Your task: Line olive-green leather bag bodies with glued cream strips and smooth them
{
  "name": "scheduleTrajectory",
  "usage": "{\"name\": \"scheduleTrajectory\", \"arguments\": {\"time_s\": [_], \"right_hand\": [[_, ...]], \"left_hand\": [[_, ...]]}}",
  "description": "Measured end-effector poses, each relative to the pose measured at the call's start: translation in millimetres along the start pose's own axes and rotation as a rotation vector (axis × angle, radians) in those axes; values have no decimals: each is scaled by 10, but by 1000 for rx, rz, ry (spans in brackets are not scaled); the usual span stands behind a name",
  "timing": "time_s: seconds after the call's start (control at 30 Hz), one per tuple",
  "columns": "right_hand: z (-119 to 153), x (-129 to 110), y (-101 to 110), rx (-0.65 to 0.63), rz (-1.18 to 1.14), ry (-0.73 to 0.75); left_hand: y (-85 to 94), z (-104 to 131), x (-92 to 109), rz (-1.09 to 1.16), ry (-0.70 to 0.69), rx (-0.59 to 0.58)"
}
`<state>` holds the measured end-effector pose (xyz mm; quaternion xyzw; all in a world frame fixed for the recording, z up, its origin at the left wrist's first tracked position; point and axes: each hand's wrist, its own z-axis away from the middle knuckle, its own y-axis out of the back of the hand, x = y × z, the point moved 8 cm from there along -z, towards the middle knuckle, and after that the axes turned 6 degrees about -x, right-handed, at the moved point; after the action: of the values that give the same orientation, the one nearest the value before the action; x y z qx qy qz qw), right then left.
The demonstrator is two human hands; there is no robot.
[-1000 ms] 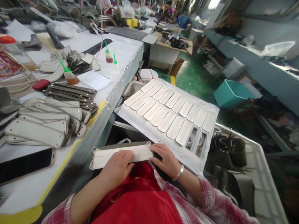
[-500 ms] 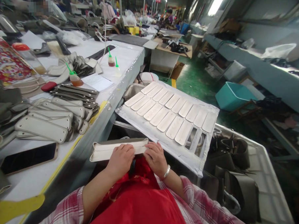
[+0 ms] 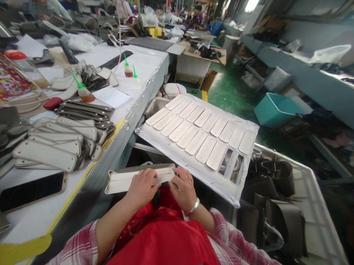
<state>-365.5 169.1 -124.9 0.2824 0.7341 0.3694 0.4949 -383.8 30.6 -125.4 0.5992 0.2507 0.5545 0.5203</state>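
Note:
A long cream leather strip piece with rounded ends (image 3: 122,180) lies across my lap above the red apron. My left hand (image 3: 142,187) presses down on its middle, and my right hand (image 3: 183,187), with a silver bracelet at the wrist, grips its right end. Just beyond my hands a white board (image 3: 178,156) carries rows of pale oblong pieces (image 3: 198,129). On the table to my left lies a stack of similar cream strips (image 3: 52,143).
A phone (image 3: 28,191) lies near the table's edge at my left. Small glue bottles with green tips (image 3: 129,68) stand further back. A white crate (image 3: 308,189) with dark leather parts is at my right, and a teal bin (image 3: 274,108) sits on the green floor.
My right hand has slid left along the strip toward my left hand. The strip has shifted slightly up and left in view as my head moved.

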Motion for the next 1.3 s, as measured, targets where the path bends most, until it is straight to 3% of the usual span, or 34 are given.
{"name": "scheduleTrajectory", "arguments": {"time_s": [0.2,0.3,0.37,0.47,0.53,0.63,0.83,1.07,1.2,1.3], "right_hand": [[22,30,-16,26,-19,-81],[58,203,35,96,-12,-234],[76,380,-62,-32,-30,-396],[152,525,-367,-370,-263,-602],[221,477,-539,-521,-548,-719],[292,312,-658,-608,-908,-895],[305,177,-652,-508,-1155,-1094],[244,49,-867,-498,-1356,-1082],[241,9,-953,-451,-1382,-1137],[254,3,-955,-400,-1378,-1181]], "left_hand": [[-8,1,87,-91,-22,-34],[-2,-14,91,-107,-6,-38],[-1,-28,96,-109,0,-42],[8,-53,105,-115,9,-38],[12,-72,104,-119,17,-42],[9,-100,89,-117,26,-61],[7,-164,50,-123,26,-76],[-14,-256,9,-127,30,-94],[69,-228,-143,70,46,-62],[182,-121,-219,183,-23,-40]]}}
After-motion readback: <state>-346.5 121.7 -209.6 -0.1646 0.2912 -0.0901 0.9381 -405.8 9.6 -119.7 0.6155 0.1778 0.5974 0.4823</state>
